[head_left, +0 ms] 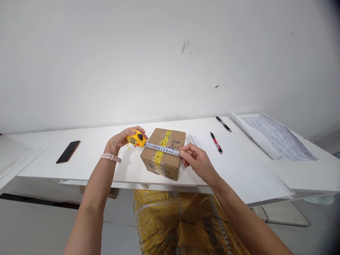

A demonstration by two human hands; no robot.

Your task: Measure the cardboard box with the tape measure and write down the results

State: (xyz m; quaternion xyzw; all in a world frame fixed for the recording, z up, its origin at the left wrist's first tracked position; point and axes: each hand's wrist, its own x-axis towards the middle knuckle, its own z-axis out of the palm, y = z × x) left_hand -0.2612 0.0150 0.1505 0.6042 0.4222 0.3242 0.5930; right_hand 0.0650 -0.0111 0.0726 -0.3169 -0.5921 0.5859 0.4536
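On the white table [87, 166] sits a brown cardboard box [170, 161], closed with yellow tape [167, 137] so I can't tell what's inside, while the left hand [122, 137] grips a yellow tape measure [136, 139] just beside it and the right hand [197, 159] pinches the end of the metal blade [162, 148] across the box top.

Box [170, 159] on table [92, 166], nr front edge; tape blade [162, 148] across box top, tape case [136, 139] just L of box. Phone [68, 152] well L. Paper sheet [247, 177] + pen [216, 142] R of box; 2nd pen [223, 124] behind 1st. Other papers [278, 138] far R. Wall [132, 71] behind table.
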